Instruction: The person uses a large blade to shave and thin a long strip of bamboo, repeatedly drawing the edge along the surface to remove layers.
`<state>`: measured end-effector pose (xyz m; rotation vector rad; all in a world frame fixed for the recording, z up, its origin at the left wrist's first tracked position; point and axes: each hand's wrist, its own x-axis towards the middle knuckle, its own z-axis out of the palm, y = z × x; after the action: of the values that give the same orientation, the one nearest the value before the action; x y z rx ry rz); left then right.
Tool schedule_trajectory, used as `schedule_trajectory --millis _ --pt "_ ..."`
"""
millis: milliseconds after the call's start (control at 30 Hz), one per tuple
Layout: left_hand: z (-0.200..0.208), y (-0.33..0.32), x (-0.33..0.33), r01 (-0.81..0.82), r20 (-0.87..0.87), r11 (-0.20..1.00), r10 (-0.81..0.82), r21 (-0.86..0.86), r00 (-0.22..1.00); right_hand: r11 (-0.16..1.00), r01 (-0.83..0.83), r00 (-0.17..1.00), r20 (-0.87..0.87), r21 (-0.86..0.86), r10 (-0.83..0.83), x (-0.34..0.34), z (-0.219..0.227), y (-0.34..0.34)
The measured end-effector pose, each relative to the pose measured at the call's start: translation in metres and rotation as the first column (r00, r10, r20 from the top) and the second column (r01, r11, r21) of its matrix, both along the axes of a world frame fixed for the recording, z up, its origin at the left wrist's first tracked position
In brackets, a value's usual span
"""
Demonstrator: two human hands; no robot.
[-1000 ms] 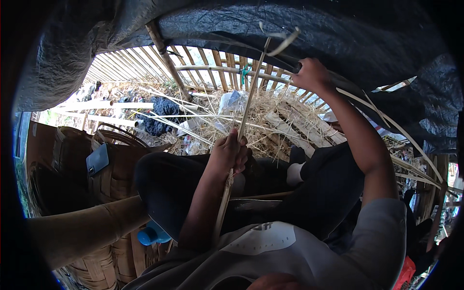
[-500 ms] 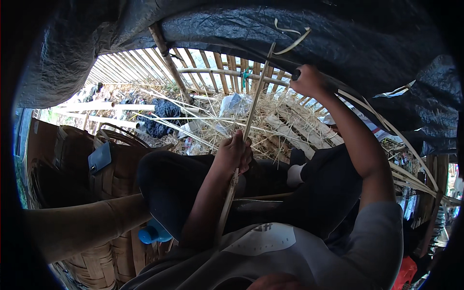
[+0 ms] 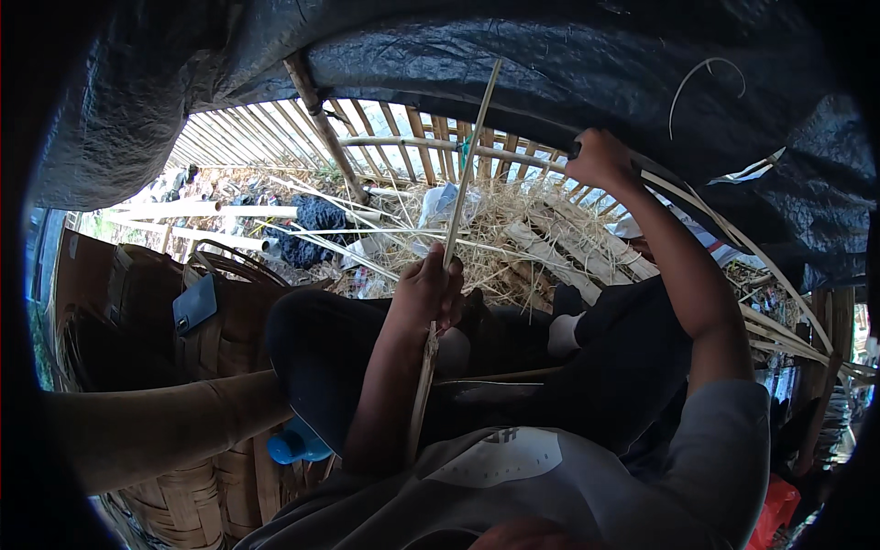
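My left hand (image 3: 427, 291) is closed around a long, narrow bamboo strip (image 3: 472, 151). The strip slants up past my knees, and its lower end lies along my left forearm. Out to the right, my raised right hand (image 3: 600, 159) is clenched round a dark handle (image 3: 575, 150); whatever part extends from it is lost against the black sheet. A thin, curled bamboo shaving (image 3: 689, 84) hangs in the air at the upper right, apart from both hands.
Shavings and split bamboo pieces (image 3: 577, 247) lie heaped beyond my feet. A thick bamboo pole (image 3: 165, 426) runs in from the left, near a woven basket (image 3: 170, 500) and a blue bottle (image 3: 291, 445). A grey phone-like object (image 3: 194, 304) rests there. Black sheeting (image 3: 568, 55) hangs overhead.
The curled shaving was by the strip's upper end and has flown off to the right. My left hand and the strip moved slightly left; my right hand shifted a little right.
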<state>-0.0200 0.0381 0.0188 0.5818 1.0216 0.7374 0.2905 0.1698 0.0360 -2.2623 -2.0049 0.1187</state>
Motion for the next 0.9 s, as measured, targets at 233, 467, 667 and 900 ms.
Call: schedule_trajectory --millis 233,467,667,900 --pt "0.004 0.000 0.004 0.034 -0.018 0.999 -0.034 0.001 0.999 0.936 0.052 0.831 -0.505 -0.348 -0.234 -0.018 -0.013 -0.020" --pt "0.001 0.000 0.007 0.038 -0.045 0.999 -0.037 0.031 0.998 0.961 0.163 0.513 -0.812 -0.225 -0.277 -0.004 0.002 -0.030" --pt "-0.002 -0.002 0.014 0.055 -0.055 0.995 -0.050 0.084 0.997 0.999 0.030 0.602 -0.798 -0.010 -0.026 -0.010 0.019 -0.042" --pt "-0.002 -0.006 0.023 0.077 -0.200 0.985 -0.046 0.152 0.979 0.862 -0.403 0.461 -0.882 -0.307 -0.098 -0.019 0.014 -0.037"
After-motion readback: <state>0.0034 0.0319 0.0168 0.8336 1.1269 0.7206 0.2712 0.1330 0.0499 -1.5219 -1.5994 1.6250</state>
